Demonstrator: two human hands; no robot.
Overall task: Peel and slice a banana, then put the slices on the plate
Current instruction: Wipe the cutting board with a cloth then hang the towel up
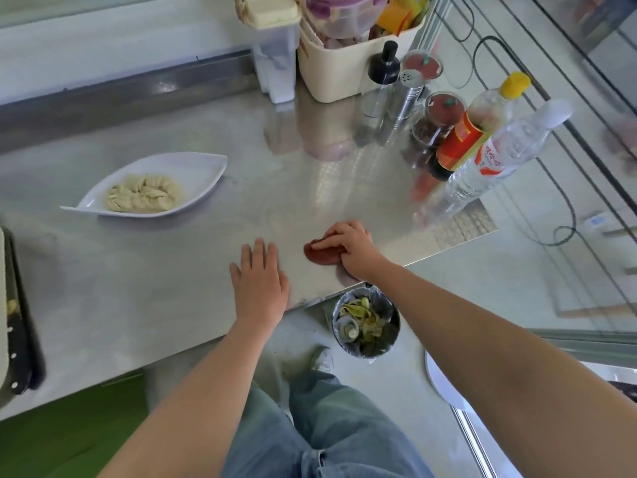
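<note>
A white leaf-shaped plate (203, 167) sits at the left of the steel table and holds a heap of pale banana slices (143, 194). My left hand (260, 281) lies flat on the table near the front edge, fingers straight, holding nothing. Just to its right, my right hand (351, 248) presses on a dark red cloth (319, 255) with its fingers bent over it. Banana peel (358, 312) lies in a small bin (389, 343) on the floor below the table's corner.
Bottles (479, 132), shakers and jars crowd the back right of the table beside a cream storage tub (331, 77). A dark board or tray (17, 326) juts in at the left edge. Cables run across the floor on the right.
</note>
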